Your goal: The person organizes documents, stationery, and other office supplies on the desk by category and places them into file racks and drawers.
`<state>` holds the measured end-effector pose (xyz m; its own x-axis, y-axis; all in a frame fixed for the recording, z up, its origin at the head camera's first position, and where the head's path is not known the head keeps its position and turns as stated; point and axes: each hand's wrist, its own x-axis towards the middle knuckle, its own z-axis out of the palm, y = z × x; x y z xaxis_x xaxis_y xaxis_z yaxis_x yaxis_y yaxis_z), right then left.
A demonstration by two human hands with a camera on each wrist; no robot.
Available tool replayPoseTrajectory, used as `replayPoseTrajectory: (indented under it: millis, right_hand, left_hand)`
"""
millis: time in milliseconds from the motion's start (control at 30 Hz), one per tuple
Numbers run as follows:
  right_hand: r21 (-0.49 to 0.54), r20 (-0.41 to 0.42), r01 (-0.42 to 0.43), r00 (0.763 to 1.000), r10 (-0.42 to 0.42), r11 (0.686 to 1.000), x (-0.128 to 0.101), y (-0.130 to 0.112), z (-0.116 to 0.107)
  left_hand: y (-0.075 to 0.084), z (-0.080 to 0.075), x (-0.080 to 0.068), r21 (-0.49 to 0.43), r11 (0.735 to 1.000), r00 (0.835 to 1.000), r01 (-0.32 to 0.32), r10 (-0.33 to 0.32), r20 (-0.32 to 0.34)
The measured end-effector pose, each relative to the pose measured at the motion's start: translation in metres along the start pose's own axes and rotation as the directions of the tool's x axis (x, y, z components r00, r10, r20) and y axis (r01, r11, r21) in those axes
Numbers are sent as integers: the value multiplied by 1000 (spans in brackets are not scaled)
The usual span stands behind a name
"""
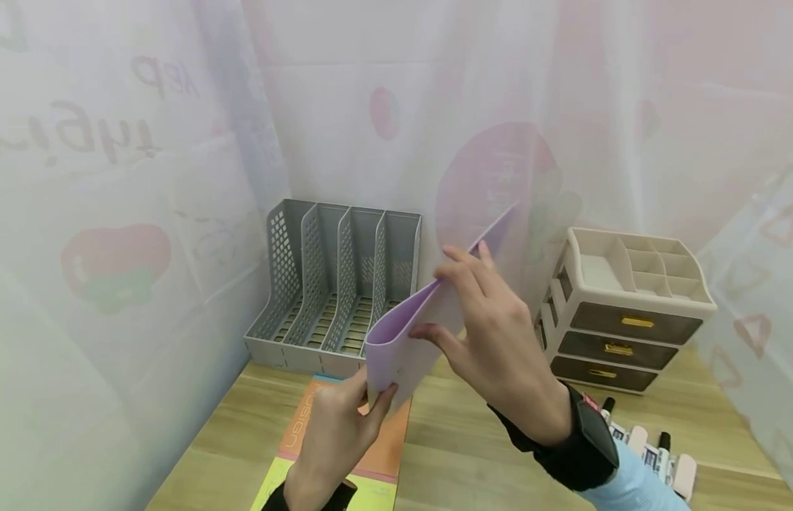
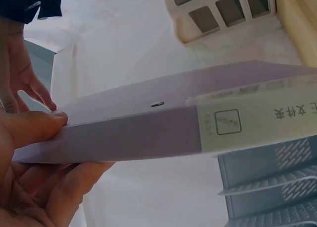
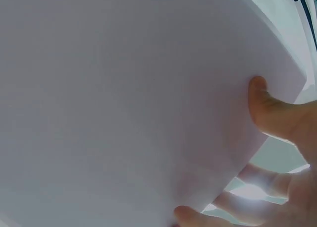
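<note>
A pale purple file folder (image 1: 412,355) is held tilted in the air above the table, its top edge parted. My left hand (image 1: 335,426) pinches the lower end of its spine, the thumb on one side and fingers on the other in the left wrist view. My right hand (image 1: 498,341) grips the upper edge, thumb on the near cover and fingers over the far side. The spine label (image 2: 257,115) carries printed characters. In the right wrist view the cover (image 3: 124,108) fills most of the picture.
Behind the folder stands a grey file rack (image 1: 332,284) with several slots. An orange and yellow booklet (image 1: 386,440) lies under the left hand. On the right are a white drawer organizer (image 1: 632,312) and several markers (image 1: 661,454). Printed curtains (image 1: 345,128) hang around the wooden table (image 1: 460,433).
</note>
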<state>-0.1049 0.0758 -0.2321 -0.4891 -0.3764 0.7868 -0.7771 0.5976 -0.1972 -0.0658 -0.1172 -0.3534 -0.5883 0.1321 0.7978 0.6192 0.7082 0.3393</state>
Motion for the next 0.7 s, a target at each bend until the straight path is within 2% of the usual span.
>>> replayPoseTrajectory:
  millis: [167, 333, 700]
  right_hand:
    - [23, -14, 47, 999, -47, 999, 14, -3, 10]
    - [53, -4, 88, 996, -88, 995, 29, -6, 23]
    - [111, 75, 81, 993, -90, 991, 49, -13, 44]
  left_hand:
    - [-7, -12, 6, 48, 999, 999, -15, 16, -35]
    - [-15, -24, 8, 66, 998, 998, 2, 1, -55]
    - [-28, -41, 9, 131, 990, 994, 54, -41, -98]
